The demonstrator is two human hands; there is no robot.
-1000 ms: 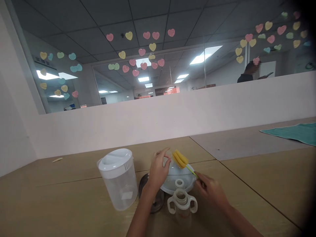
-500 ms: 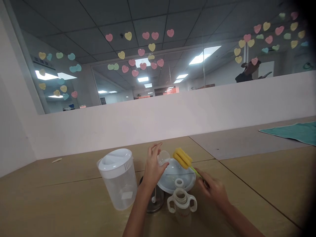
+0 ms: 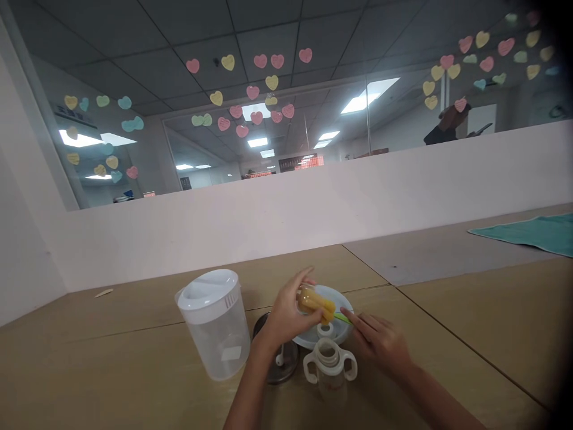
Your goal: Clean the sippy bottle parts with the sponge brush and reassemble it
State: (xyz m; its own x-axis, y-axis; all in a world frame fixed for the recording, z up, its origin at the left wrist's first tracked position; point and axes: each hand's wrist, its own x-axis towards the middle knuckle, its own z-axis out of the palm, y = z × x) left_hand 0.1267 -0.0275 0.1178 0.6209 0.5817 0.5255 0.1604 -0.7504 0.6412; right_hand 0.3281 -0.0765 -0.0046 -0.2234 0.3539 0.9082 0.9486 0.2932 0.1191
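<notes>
My left hand point(image 3: 289, 307) is closed round a small clear cap point(image 3: 305, 297), tilted above the white bowl point(image 3: 341, 295). My right hand point(image 3: 380, 343) grips the green handle of a sponge brush point(image 3: 328, 309). Its yellow sponge head is pushed into the cap, partly behind my left thumb. Below the brush, a white ring point(image 3: 325, 329) shows at the bowl's near side. Just in front stands an uncapped baby bottle point(image 3: 331, 370) with two white handles. A dark round dish point(image 3: 283, 371) holding a thin tube with a white end lies partly behind my left wrist.
A clear plastic pitcher point(image 3: 217, 334) with a white lid stands left of my left arm. At the far right lies a teal cloth point(image 3: 532, 232). A small flat wooden piece point(image 3: 104, 293) is at the far left. A white wall point(image 3: 268, 221) with windows above bounds the table.
My right hand has moved the sponge brush left, and its yellow head has gone into the cap. My left hand has turned the cap toward the brush. The bottle and pitcher have stayed put.
</notes>
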